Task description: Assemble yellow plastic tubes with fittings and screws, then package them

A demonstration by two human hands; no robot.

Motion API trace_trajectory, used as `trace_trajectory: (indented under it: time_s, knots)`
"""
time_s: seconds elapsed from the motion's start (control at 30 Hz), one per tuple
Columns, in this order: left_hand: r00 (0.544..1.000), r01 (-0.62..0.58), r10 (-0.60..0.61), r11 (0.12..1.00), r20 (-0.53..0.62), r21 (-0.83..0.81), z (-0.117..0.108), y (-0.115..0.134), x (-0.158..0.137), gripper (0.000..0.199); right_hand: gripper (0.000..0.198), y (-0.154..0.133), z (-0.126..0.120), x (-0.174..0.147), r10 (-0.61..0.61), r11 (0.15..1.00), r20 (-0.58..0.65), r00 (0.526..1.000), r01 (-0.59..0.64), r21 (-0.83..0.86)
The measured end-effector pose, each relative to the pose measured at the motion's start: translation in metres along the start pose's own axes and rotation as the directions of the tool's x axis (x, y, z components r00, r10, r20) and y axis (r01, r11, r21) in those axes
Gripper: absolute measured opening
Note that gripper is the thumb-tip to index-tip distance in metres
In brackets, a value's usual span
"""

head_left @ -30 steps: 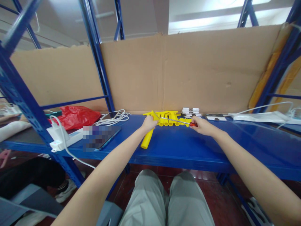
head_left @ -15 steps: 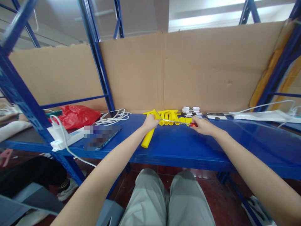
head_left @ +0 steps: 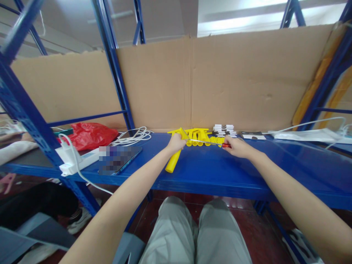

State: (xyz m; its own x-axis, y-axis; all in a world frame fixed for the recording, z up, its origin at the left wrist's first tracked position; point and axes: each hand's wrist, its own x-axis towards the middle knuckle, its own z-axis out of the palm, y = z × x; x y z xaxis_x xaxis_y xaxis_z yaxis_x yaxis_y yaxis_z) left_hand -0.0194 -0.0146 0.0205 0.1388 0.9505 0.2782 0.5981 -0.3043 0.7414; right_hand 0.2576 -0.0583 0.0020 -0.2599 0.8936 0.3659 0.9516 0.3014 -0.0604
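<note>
My left hand (head_left: 175,143) is closed around a yellow T-shaped plastic handle (head_left: 173,163), its round tube slanting toward the front edge of the blue shelf. In my right hand (head_left: 235,146) is a screwdriver with a red grip (head_left: 226,145), held level. Its thin metal shaft (head_left: 205,142) runs left, and the tip reaches the head of the yellow handle beside my left fingers; exact contact is too small to make out. Behind the shaft lie several more yellow handles (head_left: 198,137) in a row, with small yellow pieces (head_left: 217,140) to their right.
White stacked pieces (head_left: 224,131) and flat dark-and-white items (head_left: 251,135) line the cardboard wall (head_left: 231,80). On the left are a phone (head_left: 123,159), a white power strip (head_left: 89,158), coiled white cable (head_left: 137,135) and a red bag (head_left: 90,135). A person's leg (head_left: 41,200) shows at lower left.
</note>
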Motion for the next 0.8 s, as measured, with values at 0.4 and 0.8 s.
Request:
trace_trajectory:
  time_s: [0.4,0.8]
  knots:
    - [0.998,0.055,-0.055,0.997,0.006,0.057,0.000,0.004,-0.001,0.031,0.017,-0.021,-0.014,-0.004,0.071,0.956,0.042,0.997,-0.056,-0.288]
    - [0.998,0.065,-0.065,0.998,0.001,-0.002,0.000,0.006,-0.002,0.029,0.026,-0.030,-0.019,-0.007,0.072,0.918,0.021,0.997,-0.058,-0.392]
